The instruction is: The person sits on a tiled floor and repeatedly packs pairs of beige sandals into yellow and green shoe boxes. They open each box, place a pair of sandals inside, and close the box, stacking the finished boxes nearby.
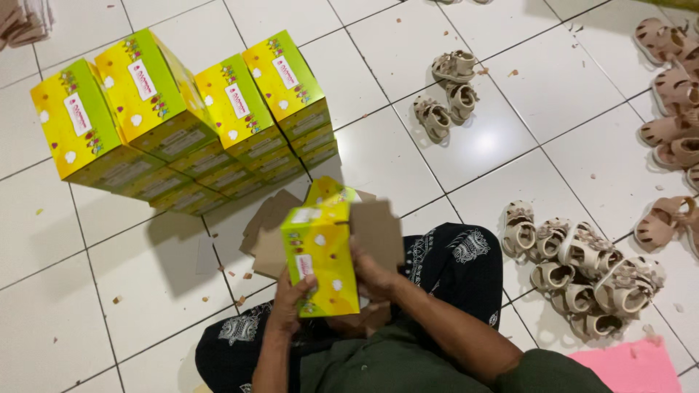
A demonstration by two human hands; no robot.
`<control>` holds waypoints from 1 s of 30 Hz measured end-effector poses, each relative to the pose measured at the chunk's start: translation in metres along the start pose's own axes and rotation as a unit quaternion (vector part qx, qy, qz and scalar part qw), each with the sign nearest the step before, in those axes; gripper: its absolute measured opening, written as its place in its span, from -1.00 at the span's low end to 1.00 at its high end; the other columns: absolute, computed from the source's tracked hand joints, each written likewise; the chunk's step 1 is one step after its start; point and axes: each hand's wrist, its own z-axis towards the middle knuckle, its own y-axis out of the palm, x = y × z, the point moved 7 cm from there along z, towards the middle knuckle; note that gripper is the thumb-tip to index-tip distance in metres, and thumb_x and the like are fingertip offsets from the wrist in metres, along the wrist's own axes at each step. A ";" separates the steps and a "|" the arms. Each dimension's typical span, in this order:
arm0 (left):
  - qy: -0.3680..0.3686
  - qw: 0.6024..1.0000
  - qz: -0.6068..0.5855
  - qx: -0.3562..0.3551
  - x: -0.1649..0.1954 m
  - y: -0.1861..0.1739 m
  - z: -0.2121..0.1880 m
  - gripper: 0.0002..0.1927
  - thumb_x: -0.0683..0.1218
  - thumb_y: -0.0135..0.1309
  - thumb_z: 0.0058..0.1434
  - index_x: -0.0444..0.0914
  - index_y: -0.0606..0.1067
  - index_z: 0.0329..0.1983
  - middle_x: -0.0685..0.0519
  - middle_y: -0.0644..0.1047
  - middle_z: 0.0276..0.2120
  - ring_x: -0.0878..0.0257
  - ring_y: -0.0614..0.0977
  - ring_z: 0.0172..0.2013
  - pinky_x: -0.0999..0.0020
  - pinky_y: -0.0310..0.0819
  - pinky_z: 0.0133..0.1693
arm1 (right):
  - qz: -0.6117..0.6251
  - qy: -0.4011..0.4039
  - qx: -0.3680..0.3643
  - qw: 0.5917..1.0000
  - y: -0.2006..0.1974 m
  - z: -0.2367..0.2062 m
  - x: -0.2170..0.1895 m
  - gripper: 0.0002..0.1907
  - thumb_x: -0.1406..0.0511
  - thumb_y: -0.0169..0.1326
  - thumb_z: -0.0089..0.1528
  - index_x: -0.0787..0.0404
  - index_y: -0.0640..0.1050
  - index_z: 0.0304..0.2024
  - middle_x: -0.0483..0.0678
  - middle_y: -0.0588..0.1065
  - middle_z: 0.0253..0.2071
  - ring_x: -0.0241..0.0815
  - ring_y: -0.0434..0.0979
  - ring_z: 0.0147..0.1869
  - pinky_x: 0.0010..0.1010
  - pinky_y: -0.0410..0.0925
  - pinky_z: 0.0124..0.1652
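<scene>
Both hands clasp a yellow-green shoebox [320, 258], held upright over the lap: the left hand [290, 302] wraps its lower front edge, and the right hand [373, 273] grips its side under an open brown flap. Flat cardboard [266, 233] lies just behind it on the white tiled floor [73, 306]. At eleven o'clock stand four stacks of matching boxes [182, 116]. Three beige sandals [445, 91] lie at one o'clock, and a heap of sandals [582, 276] at three.

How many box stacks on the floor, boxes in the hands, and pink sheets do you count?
Box stacks: 4
Box in left hand and right hand: 1
Pink sheet: 1
Total: 6
</scene>
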 end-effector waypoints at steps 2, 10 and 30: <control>0.007 0.999 -0.039 -0.005 -0.017 0.002 -0.004 -0.26 -0.02 0.29 0.07 -0.29 0.33 0.31 -0.06 0.56 0.06 0.12 0.62 0.02 0.18 0.57 0.03 | -0.071 0.066 0.005 0.995 0.009 -0.002 0.008 -0.06 -0.27 -0.07 0.22 0.17 0.25 0.44 0.15 0.42 0.29 -0.12 0.49 0.21 -0.24 0.40 0.07; 0.022 0.998 0.014 0.059 -0.033 -0.044 0.005 -0.18 0.19 0.18 0.23 -0.28 0.23 0.43 -0.11 0.44 0.24 0.08 0.48 0.23 0.01 0.37 0.20 | -0.586 0.000 -0.060 0.808 0.052 0.051 -0.043 -0.47 0.13 0.19 0.22 0.30 0.56 0.15 0.16 0.63 -0.10 -0.02 0.72 -0.20 -0.21 0.60 -0.19; 0.089 0.505 0.805 0.298 0.015 -0.111 0.057 -0.40 0.16 0.25 0.05 -0.24 0.55 0.10 -0.21 0.50 0.17 -0.06 0.48 0.27 -0.19 0.05 0.46 | -0.562 -0.091 0.451 0.687 -0.312 0.014 -0.325 -0.51 0.14 0.16 0.24 0.24 0.54 0.15 0.17 0.55 0.04 0.09 0.61 0.03 -0.14 0.43 0.04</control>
